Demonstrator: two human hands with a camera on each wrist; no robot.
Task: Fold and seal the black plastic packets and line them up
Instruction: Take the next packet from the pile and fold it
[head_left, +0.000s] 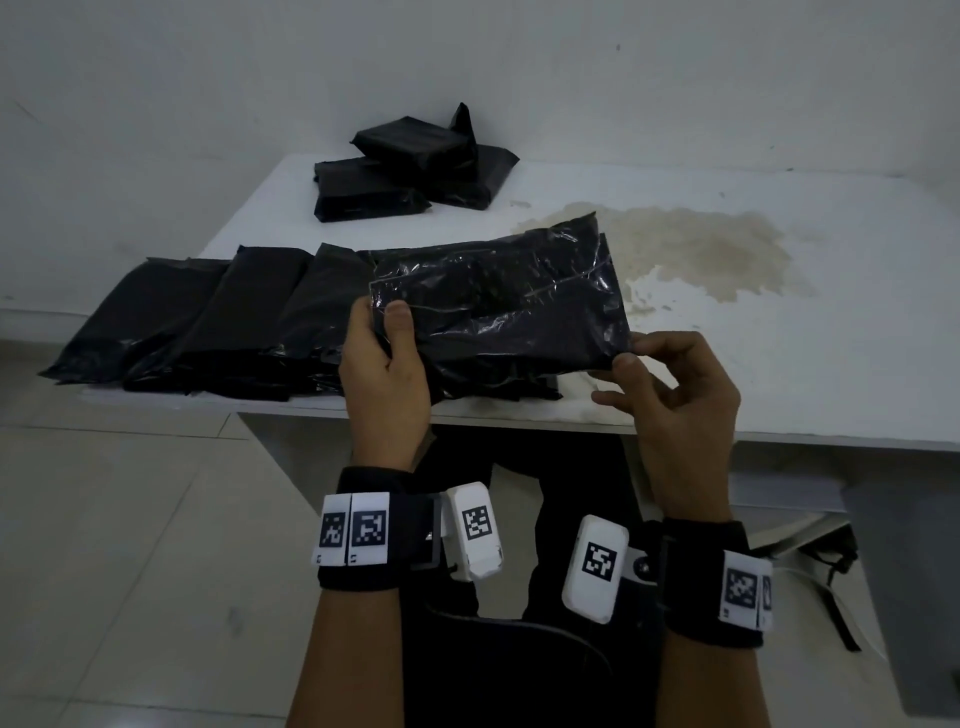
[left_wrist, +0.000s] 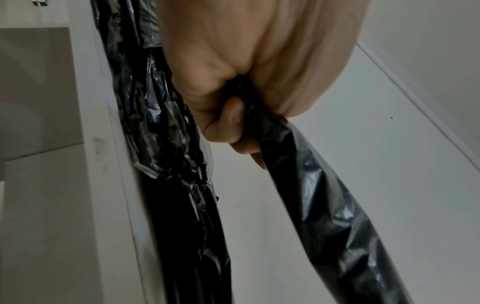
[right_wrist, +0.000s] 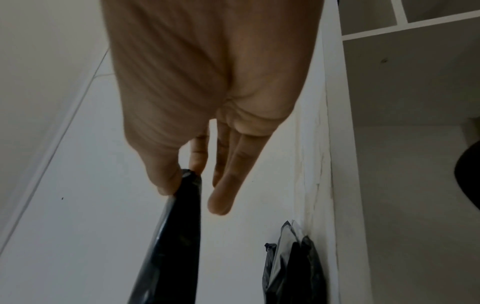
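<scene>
Above the near table (head_left: 779, 364) edge, a black packet (head_left: 498, 301) hangs in both hands, clear of the top. Plastic is glossy, crinkled, roughly rectangular, with a thin seam line across its upper face. Left hand (head_left: 384, 374) grips the packet's left end, thumb on top, fingers curled under; the left wrist view shows the film bunched in the curled fingers (left_wrist: 221, 121). Right hand (head_left: 675, 410) pinches the lower right corner between thumb and forefinger, other fingers (right_wrist: 233, 170) straight and spread loosely away. Both wrists wear black bands with white tag blocks.

On the table's left side, a row (head_left: 208, 322) of flat, matte-looking black packets lies side by side, edges touching or overlapping, some hanging past the left edge. The held packet partly covers the rightmost of them. At the far edge, a pile (head_left: 405, 171) of thicker, folded, blocky packets sits stacked loosely, one leaning on another.

Tabletop is white, smooth, with a rough brown stain (head_left: 701, 249) just right of the held packet. White wall behind, pale floor tiles below.
</scene>
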